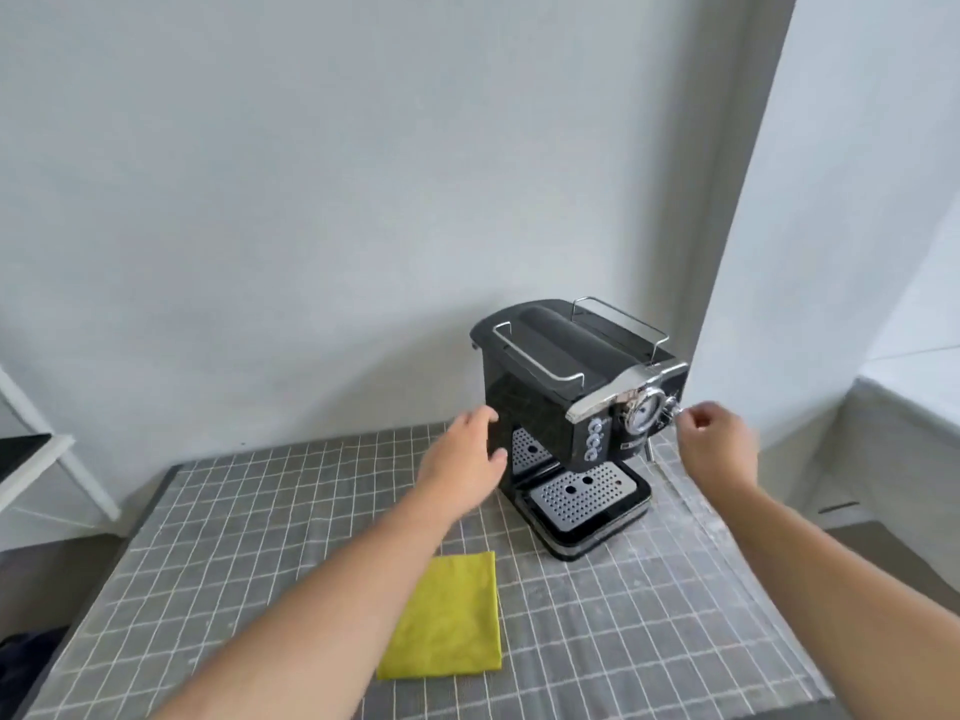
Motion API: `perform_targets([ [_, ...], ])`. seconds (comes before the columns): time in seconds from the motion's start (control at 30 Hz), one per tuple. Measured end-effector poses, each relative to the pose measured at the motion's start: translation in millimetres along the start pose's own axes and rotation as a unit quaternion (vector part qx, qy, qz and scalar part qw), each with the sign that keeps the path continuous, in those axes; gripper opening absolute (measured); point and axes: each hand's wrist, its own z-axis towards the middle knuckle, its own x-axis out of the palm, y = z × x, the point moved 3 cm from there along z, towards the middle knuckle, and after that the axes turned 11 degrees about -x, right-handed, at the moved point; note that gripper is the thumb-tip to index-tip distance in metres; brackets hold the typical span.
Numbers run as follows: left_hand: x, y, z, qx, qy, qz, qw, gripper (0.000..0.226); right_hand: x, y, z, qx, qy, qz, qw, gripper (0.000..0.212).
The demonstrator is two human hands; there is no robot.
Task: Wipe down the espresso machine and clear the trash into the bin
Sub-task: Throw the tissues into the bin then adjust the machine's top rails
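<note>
A black espresso machine (540, 397) with chrome trim and a perforated drip tray (584, 498) stands at the table's far right, turned at an angle. My left hand (465, 457) is open, its fingers at the machine's left side panel. My right hand (719, 441) is curled, fingertips pinched at the chrome steam knob (670, 407) on the machine's right side. A folded yellow-green cloth (447, 618) lies flat on the table in front, partly under my left forearm. No bin or trash is in view.
The table wears a grey checked cloth (649, 615) and sits against a white wall. A white wall corner (743, 252) stands close behind the machine on the right. A white shelf frame (57, 459) is at the left; a pale ledge (914, 397) at the right.
</note>
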Motion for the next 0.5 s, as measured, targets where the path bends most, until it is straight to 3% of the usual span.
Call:
perform_targets([
  [0.13,-40.4,-38.4,52.5,0.029,-0.061,-0.005,0.998,0.037,-19.0,33.4,64.6,-0.057,-0.028,0.007,0.998,0.020],
  [0.33,-46.3,-64.2,99.8,-0.124,-0.064,-0.013,0.990,0.043,-3.4,61.8,135.3,-0.139,0.078,-0.022,0.987,0.029],
  [0.5,-26.8,-62.0,113.1,-0.200,-0.064,-0.037,0.977,0.041,21.6,59.6,165.7,-0.155,0.151,-0.059,0.975,0.030],
])
